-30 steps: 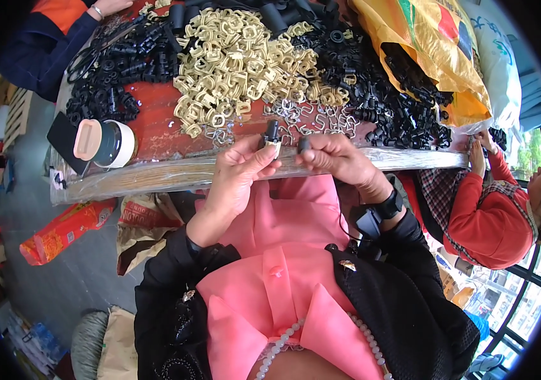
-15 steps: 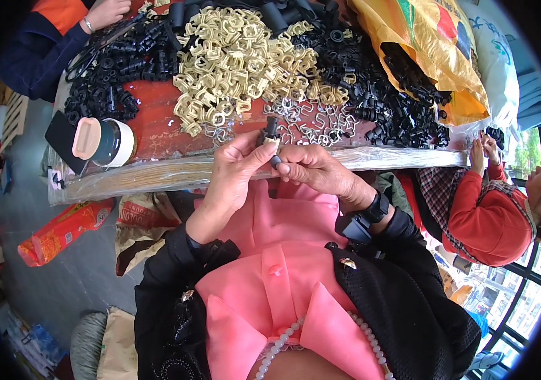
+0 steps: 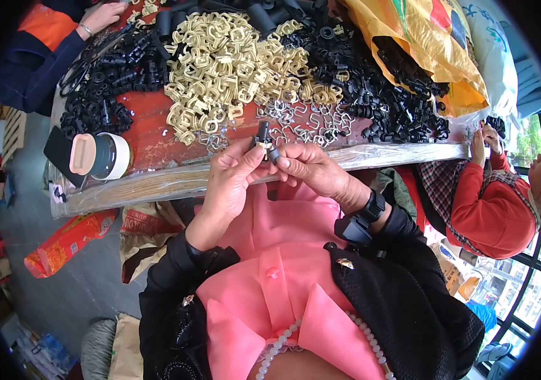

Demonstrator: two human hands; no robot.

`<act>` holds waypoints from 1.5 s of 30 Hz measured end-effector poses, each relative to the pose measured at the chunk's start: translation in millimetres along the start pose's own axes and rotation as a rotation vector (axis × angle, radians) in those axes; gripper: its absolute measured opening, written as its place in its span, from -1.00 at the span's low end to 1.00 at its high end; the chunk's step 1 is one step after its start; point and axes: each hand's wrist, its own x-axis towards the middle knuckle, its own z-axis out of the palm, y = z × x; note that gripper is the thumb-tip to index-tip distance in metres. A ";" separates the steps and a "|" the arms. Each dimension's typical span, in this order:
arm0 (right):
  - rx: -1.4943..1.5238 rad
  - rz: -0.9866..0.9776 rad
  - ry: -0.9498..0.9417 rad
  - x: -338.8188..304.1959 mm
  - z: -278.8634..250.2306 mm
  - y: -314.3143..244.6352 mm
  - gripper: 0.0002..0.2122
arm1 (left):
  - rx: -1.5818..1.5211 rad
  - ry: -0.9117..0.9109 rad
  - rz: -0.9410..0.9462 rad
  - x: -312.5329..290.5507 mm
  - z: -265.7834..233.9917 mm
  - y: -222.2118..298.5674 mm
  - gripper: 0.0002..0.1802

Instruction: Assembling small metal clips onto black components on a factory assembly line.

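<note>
Between my two hands, just over the table's near edge, is a black plastic pipe fitting with a cream clip part at its middle. My left hand pinches its body between thumb and fingers. The fingers of my right hand close on a short dark grey cylindrical end of the same fitting. Beyond my hands lies a heap of cream plastic clips, with bent silver metal clips scattered in front of it.
Black fittings are piled at left and right. A yellow sack spills more. A jar with a pink lid stands near the table's left edge. Co-workers are at far left and right.
Both hands stay on the fitting, which now stands slightly further left in view. The whole scene has shifted a little as the head moved.
</note>
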 end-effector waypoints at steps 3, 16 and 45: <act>-0.010 -0.011 0.024 0.0 1.8 2.1 -0.76 | 0.023 -0.021 0.016 -0.3 2.5 0.6 -0.81; -0.438 -0.219 0.152 1.8 11.2 5.7 -0.68 | 0.202 0.003 -0.047 -3.8 -1.8 -1.8 -0.68; -1.292 -0.944 0.416 -3.5 1.6 -1.2 -0.65 | 0.210 -0.197 -0.295 -14.0 -0.2 4.1 -0.62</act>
